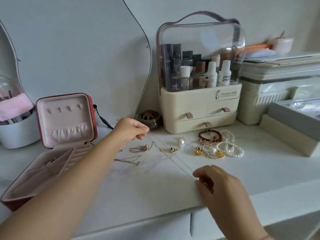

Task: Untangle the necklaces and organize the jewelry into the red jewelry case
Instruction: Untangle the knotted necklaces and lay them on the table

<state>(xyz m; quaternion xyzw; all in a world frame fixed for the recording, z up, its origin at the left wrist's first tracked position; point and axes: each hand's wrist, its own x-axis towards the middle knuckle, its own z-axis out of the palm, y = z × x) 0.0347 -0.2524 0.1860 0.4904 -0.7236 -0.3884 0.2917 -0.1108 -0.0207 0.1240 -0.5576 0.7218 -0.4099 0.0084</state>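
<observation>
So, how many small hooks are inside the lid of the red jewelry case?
4 hooks, in one row across the upper part of the lid of the red jewelry case: left, middle-left, middle-right, right. None seems hidden.

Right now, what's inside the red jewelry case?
One silvery piece lies in a back compartment of the red jewelry case; its lid hooks hang bare. The left forearm hides the near right corner.
</observation>
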